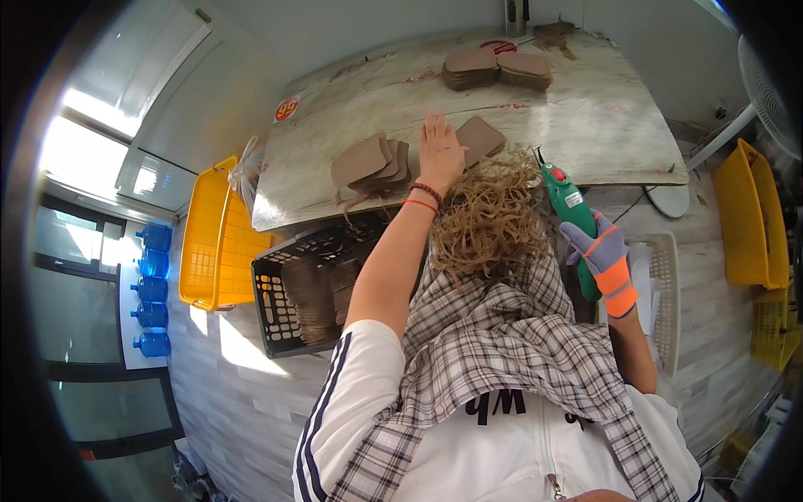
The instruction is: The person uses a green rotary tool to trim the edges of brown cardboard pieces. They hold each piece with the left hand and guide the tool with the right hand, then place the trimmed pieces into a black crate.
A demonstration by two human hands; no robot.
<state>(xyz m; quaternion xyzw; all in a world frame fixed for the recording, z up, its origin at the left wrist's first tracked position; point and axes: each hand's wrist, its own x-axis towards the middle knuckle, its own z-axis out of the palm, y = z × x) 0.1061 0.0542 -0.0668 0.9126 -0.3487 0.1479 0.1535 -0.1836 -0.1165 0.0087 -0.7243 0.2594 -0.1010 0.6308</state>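
Note:
My bare left hand (pixel 440 155) lies over the table with its fingers stretched out, a red cord and a beaded bracelet on the wrist. Beside it is a single flat brown piece with rounded corners (pixel 480 140); whether they touch I cannot tell. My right hand (pixel 600 251), in a grey and orange glove, is closed around a green handheld power tool (pixel 569 197) with a thin dark forked tip, just off the table's front edge. Curly brown trimmings (pixel 485 219) are heaped on my plaid apron (pixel 493 335) between the hands. Left of my left hand, several brown pieces (pixel 368 161) overlap.
Two stacks of brown pieces (pixel 470 69) stand at the table's (pixel 335 100) far side. A black crate (pixel 266 314) holding more brown pieces is left of my lap, with a yellow basket (pixel 226 268) beyond. On the right are a whitish basket (pixel 667 301), a fan (pixel 769 96) and yellow bins (pixel 749 217).

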